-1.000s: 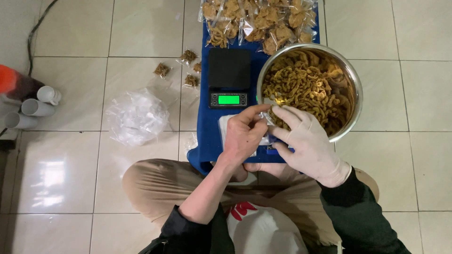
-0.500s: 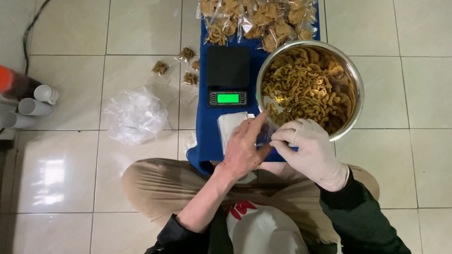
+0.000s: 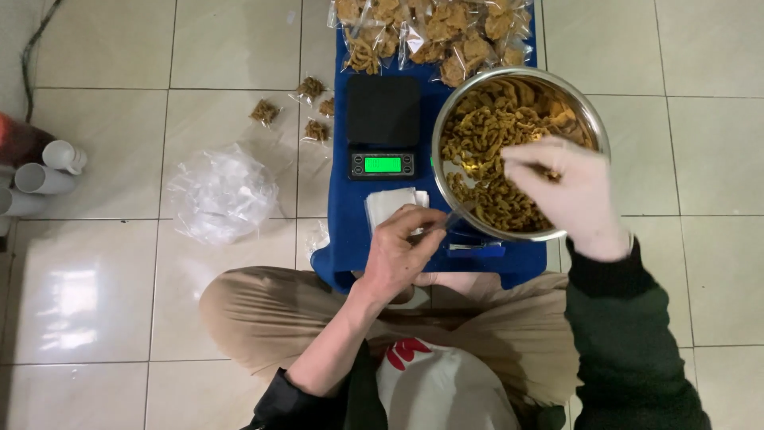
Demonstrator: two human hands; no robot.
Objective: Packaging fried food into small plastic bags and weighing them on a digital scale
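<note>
My left hand [image 3: 402,253] is bare and pinches a small clear plastic bag [image 3: 447,220] at the near rim of a steel bowl [image 3: 442,127]. The bowl is full of golden fried snack pieces [image 3: 485,135]. My right hand [image 3: 567,191], in a white glove, reaches into the bowl with its fingers curled over the snacks. A stack of empty clear bags [image 3: 388,204] lies just beyond my left hand. A black digital scale [image 3: 383,123] with a lit green display stands left of the bowl, all on a low blue stool [image 3: 338,231].
Several filled snack bags [image 3: 430,32] lie at the stool's far end. Three small packets [image 3: 306,107] sit on the tiled floor to the left, near a crumpled heap of clear plastic [image 3: 221,193]. White tubes [image 3: 44,171] and a red object [image 3: 20,139] are at the left edge.
My right hand has let go of the bag and moved up into the bowl. My left hand stays low at the bowl's rim, still holding the bag.
</note>
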